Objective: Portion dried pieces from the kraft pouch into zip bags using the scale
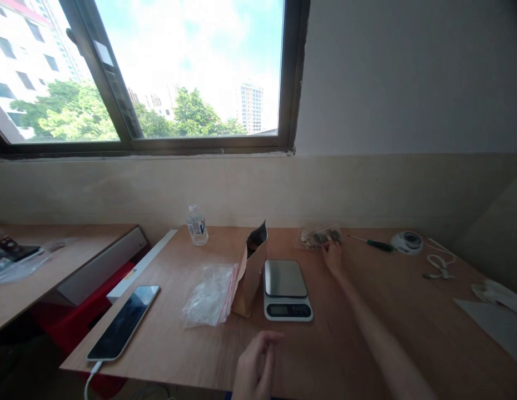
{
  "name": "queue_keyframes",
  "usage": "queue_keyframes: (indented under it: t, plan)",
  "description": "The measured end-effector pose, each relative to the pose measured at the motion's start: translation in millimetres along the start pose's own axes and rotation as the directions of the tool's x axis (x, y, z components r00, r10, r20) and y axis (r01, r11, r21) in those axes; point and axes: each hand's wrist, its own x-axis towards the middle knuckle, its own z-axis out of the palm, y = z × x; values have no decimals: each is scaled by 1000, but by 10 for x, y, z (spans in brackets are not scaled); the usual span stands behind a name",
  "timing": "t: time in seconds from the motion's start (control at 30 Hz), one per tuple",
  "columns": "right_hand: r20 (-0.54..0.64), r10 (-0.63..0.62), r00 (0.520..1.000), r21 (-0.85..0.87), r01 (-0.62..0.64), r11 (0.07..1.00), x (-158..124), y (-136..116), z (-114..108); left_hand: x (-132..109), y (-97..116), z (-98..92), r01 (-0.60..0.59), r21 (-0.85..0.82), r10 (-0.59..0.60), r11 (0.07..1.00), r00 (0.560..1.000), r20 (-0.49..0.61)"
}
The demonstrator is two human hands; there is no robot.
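Note:
My right hand [332, 255] reaches far across the wooden table [350, 344] and its fingers close on the near edge of a clear bag of small dark and pale pieces [319, 237] by the wall. My left hand [256, 364] hovers near the table's front edge, fingers loosely curled, holding nothing. Between them sits a small digital scale [286, 288] with a bare steel platform. Just left of the scale stands an open brown paper pouch [252, 269]. An empty clear zip bag with a red seal [210, 293] lies left of the pouch.
A phone [124, 321] on a white cable lies at the table's front left. A small water bottle [197, 225] stands at the back. A green-handled screwdriver [373, 243], a round white reel [406, 242], scissors [440, 265] and papers [494, 316] lie to the right. Another desk [54, 266] stands at left.

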Motion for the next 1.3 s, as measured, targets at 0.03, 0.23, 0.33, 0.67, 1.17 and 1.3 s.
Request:
queue_keyframes:
  t: [0.03,0.23,0.33,0.67,1.17,1.3]
  plan:
    - [-1,-6,1000,-1,6,1000,1,-19,-77,8,-4,21,3,-5,-3,1000,1000,8]
    - [-29,-4,1000,127,7,992,-147,-417,-799,127,141,200,72,-94,-71,993,997,12]
    - [-60,31,998,281,-13,960,-321,-700,-1141,222,228,344,84,-148,-80,985,996,32]
    - [147,318,937,630,-336,700,-954,-1193,-1508,453,226,653,104,-289,-108,952,994,1]
    - [422,123,898,458,-328,826,-1995,-1646,-1362,367,243,554,160,-572,-144,804,987,74]
    - [446,36,894,438,-254,862,-1922,-1655,-1373,351,236,503,169,-581,-161,796,985,67]
